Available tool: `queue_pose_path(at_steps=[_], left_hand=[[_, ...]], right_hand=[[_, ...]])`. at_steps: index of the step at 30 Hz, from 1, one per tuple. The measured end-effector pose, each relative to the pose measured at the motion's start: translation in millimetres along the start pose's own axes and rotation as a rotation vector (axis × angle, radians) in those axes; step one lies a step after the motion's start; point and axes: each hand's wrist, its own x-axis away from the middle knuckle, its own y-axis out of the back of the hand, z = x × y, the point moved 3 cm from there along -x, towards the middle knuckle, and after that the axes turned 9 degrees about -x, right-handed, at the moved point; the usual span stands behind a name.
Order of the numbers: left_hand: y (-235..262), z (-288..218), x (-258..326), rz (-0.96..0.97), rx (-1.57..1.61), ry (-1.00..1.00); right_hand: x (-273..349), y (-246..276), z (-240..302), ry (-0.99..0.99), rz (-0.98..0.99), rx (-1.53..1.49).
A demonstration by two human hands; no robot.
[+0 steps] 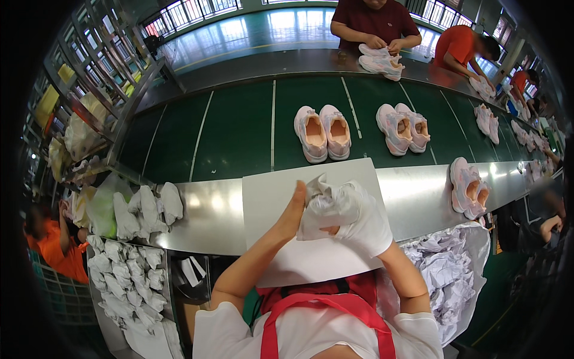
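A wad of crumpled white paper (326, 200) is between my two hands, above a white board (266, 239). My left hand (292, 210) is bare and presses on the wad's left side, thumb upward; its other fingers are mostly hidden by the paper. My right hand (369, 224), in a white glove, is closed round the wad from the right. Glove and paper are nearly the same white, so their border is hard to make out. Just beyond the board, a pair of pale pink sneakers (314, 136) stands on the green conveyor belt (233, 134).
More sneakers (399, 130) stand on the belt, and a pair (466, 190) rests on the metal ledge (412, 194). Paper wads (146, 209) lie at left, above a full bin (128, 275). A bag of crumpled paper (445, 269) is at right. Co-workers (376, 30) handle shoes across the belt.
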Motion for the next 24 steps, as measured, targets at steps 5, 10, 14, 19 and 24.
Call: queue_pose_path(at_steps=[5, 10, 14, 19, 24], left_hand=[[-15, -39, 6, -0.192, -0.799, -0.305], [0, -38, -4, -0.453, -0.655, -0.396], [-11, -47, -11, -0.554, -0.388, -0.292], [-3, -53, -34, -0.511, -0.166, -0.343], [12, -51, -52, -0.418, 0.179, -0.239]], right_hand=[[-9, 5, -15, -0.09, -0.005, -0.07], [-3, -18, -9, 0.068, -0.166, 0.334], [-11, -36, -17, -0.03, -0.156, 0.168], [-20, -52, -42, 0.01, -0.081, -0.087], [-35, -43, -53, -0.032, 0.018, -0.332]])
